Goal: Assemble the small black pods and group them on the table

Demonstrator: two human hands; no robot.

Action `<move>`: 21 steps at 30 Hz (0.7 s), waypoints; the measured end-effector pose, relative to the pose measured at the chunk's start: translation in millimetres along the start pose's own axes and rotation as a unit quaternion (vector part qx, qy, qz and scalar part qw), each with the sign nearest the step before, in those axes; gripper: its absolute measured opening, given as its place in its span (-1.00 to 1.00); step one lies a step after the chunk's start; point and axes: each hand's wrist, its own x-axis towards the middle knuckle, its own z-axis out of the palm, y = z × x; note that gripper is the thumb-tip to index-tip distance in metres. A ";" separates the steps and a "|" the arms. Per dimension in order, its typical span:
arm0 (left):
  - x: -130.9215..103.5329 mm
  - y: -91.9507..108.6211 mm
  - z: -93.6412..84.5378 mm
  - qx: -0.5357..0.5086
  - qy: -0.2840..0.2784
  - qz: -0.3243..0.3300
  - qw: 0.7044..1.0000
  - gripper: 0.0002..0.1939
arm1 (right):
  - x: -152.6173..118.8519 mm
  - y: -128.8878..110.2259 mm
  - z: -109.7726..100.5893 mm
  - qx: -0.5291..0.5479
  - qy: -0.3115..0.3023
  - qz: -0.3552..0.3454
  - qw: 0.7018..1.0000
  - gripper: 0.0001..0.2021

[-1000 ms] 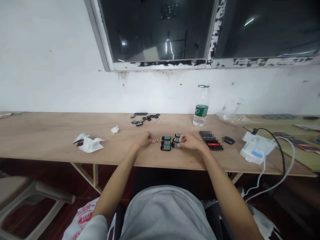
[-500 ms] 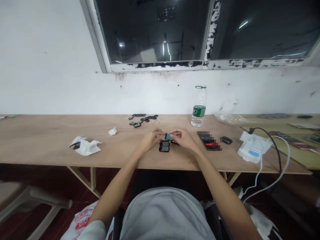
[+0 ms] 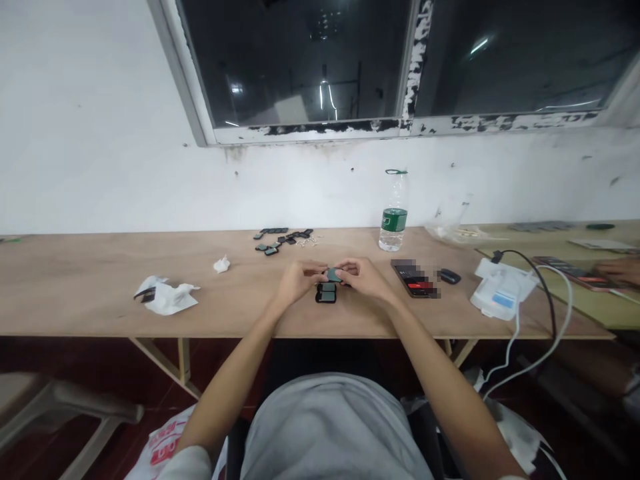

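Note:
Between my fingers is a small flat black piece with a grey-green face point(image 3: 333, 275), held just above the table. My left hand point(image 3: 301, 280) pinches its left side, fingers closed. On its right side, my right hand point(image 3: 364, 280) grips it with thumb and fingers together. Right below lie black-framed pieces with the same grey-green faces point(image 3: 327, 297), side by side on the wood. Farther back sits a scattered group of similar dark pieces point(image 3: 271, 251), with tiny pale bits point(image 3: 307, 243) beside them. The exact kind of piece is too small to tell.
A water bottle point(image 3: 393, 217) stands at the back. To the right lie a phone point(image 3: 414, 278), a black oval object point(image 3: 449, 276) and a white device with cables point(image 3: 495, 293). Crumpled tissues point(image 3: 173, 297) lie left. Another person's hand point(image 3: 620, 272) shows at far right.
The piece in my hands has turned slightly and its face shows more fully. My hands stay close together around it. Another person's hand has appeared at the far right.

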 end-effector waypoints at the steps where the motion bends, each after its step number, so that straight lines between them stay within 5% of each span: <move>1: 0.0 -0.9 1.0 -0.033 -0.001 -0.019 0.999 -0.80 | -0.2 0.4 -0.8 -0.008 -0.007 -0.006 1.000 -0.81; 7: -1.5 -6.8 3.4 -0.117 -0.023 -0.096 0.988 -0.64 | -2.6 0.3 -1.2 -0.071 -0.041 -0.031 0.996 -0.80; 12: 1.5 -15.0 0.7 -0.077 -0.074 -0.063 0.992 -0.64 | -1.2 6.5 -2.8 -0.104 -0.048 -0.010 0.993 -0.79; 21: 9.2 -43.4 -40.0 0.070 -0.046 -0.058 0.995 -0.58 | 0.4 40.1 -27.8 -0.231 -0.076 0.134 0.961 -0.88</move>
